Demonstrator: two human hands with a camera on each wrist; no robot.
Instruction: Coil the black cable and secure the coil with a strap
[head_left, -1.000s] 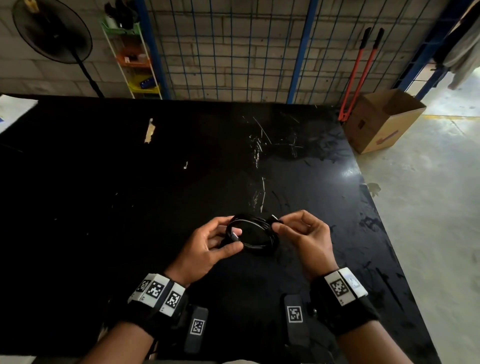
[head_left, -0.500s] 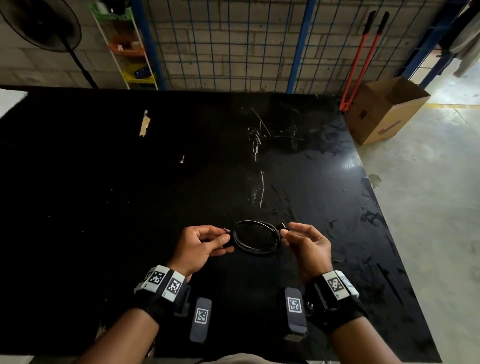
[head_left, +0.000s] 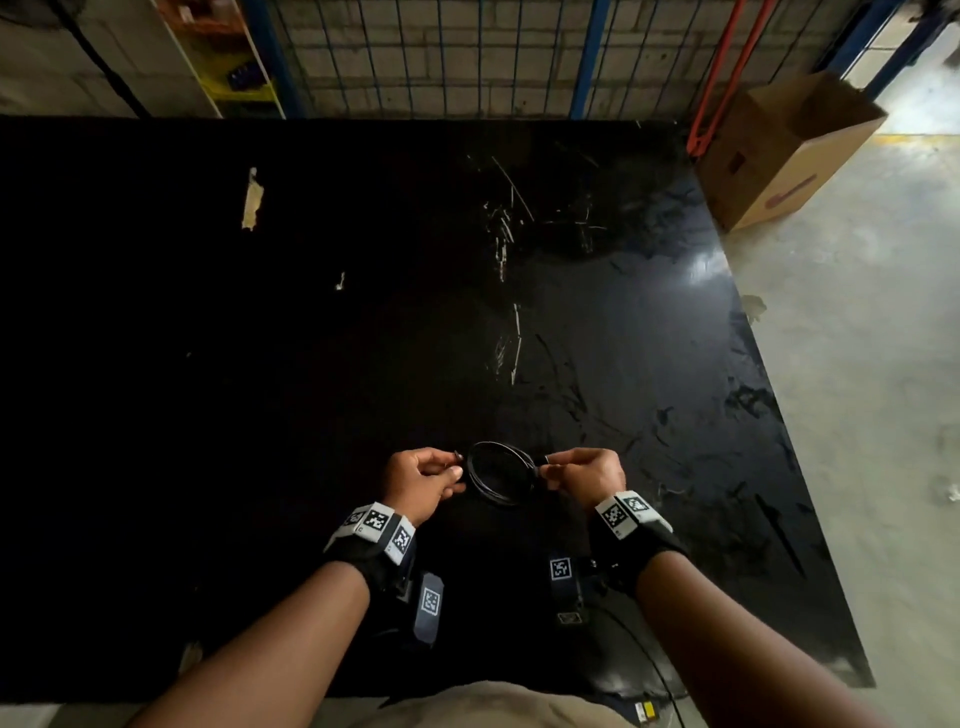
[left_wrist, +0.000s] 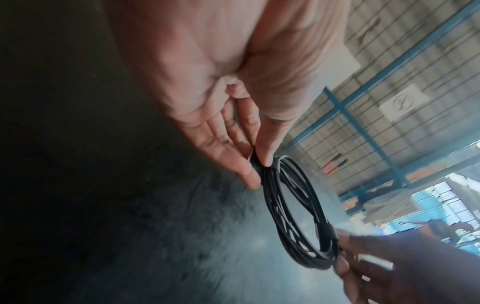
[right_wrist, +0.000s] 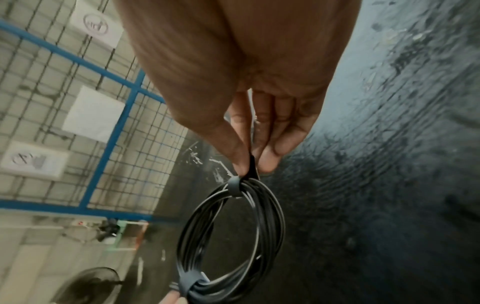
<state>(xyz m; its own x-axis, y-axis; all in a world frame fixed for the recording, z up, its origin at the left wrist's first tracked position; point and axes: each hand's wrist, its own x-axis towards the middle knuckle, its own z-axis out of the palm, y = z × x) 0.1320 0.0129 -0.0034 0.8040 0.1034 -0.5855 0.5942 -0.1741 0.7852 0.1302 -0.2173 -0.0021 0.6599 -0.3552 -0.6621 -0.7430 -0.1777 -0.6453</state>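
The black cable (head_left: 500, 474) is wound into a small round coil and held just above the black table (head_left: 311, 364), between my two hands. My left hand (head_left: 453, 467) pinches a black strap tab (left_wrist: 255, 162) at the coil's left edge between thumb and fingers. My right hand (head_left: 545, 470) pinches the tail of a second strap (right_wrist: 235, 186), which is wrapped round the coil's right edge. In the right wrist view the coil (right_wrist: 272, 226) hangs below my fingertips (right_wrist: 241, 168), and the left strap (right_wrist: 189, 283) binds its far side.
The table's right edge (head_left: 779, 415) drops to a concrete floor, where a cardboard box (head_left: 779, 150) stands next to red bolt cutters (head_left: 727, 78). A wire mesh fence (head_left: 467, 52) and a shelf (head_left: 228, 67) run behind the table.
My left hand has left its grip round the coil and now pinches only its left edge. Both hands have drawn slightly apart, and the coil is now held flat between them.
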